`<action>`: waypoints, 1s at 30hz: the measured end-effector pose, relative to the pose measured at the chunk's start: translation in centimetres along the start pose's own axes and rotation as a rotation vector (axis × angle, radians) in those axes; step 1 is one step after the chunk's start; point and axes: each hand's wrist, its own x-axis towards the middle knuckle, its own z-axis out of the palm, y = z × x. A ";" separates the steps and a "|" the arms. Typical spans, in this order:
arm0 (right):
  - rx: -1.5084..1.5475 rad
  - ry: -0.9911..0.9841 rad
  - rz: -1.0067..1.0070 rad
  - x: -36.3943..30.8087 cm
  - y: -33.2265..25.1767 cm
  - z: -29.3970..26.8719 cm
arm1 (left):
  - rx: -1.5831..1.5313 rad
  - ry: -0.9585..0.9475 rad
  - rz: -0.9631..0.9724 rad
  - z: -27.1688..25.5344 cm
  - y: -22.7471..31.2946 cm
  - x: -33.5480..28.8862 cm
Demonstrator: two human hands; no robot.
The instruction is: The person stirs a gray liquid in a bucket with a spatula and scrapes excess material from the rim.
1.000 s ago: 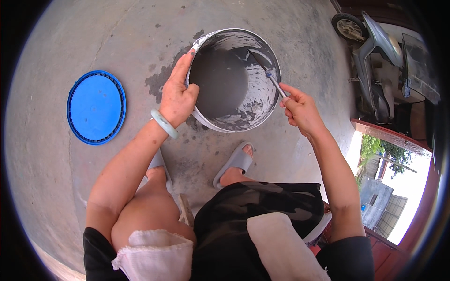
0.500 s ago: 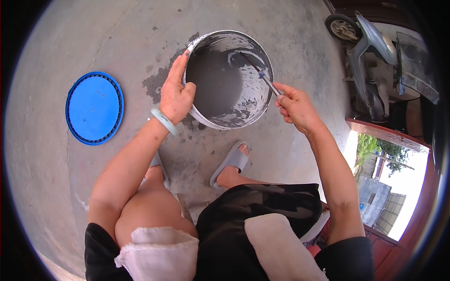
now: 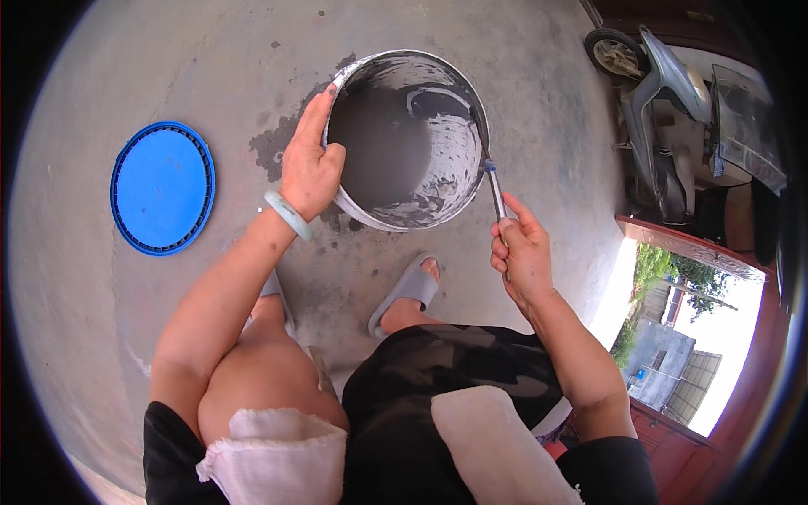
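Note:
A round white-walled bucket (image 3: 459, 160) stands on the floor before me, its inside smeared with dark grey, and a pool of thick grey stuff (image 3: 379, 151) covers its bottom. My left hand (image 3: 310, 168) holds the bucket at its left rim, fingers along the outer wall and thumb bent near the edge; the fingertips carry grey smears. In my right hand (image 3: 523, 257) is a slim tool (image 3: 495, 189) with a metal handle and a blue collar, the fingers closed around the handle. Its narrow dark end meets the bucket's right rim.
A blue round lid (image 3: 164, 189) lies on the concrete floor (image 3: 76, 320) at the left. Dark wet stains (image 3: 271, 151) spread beside the bucket. My feet in grey slippers (image 3: 406, 295) are just below it. A scooter (image 3: 652, 109) stands at the far right, near an open doorway (image 3: 673, 337).
My right hand has drawn the tool from inside the bucket to its right rim, moving down toward me. My left hand keeps its place on the bucket. The view has shifted slightly.

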 end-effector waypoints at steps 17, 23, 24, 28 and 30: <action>-0.055 -0.089 -0.024 1.1 -1.3 0.4 | -0.010 0.024 -0.008 1.0 0.1 -0.8; -0.001 -0.071 0.077 -2.3 -1.4 -1.8 | 0.110 0.075 -0.005 1.5 0.8 -6.8; -0.019 -0.072 0.076 -2.6 -1.3 -2.0 | 0.106 0.041 -0.002 1.3 0.9 -8.1; -0.077 -0.077 0.057 -3.4 -1.2 -2.4 | -0.408 -0.194 -0.398 -0.2 3.7 -10.7; -0.101 -0.074 0.020 -3.9 -0.8 -2.8 | -0.388 -0.249 -0.445 -1.2 4.1 -11.6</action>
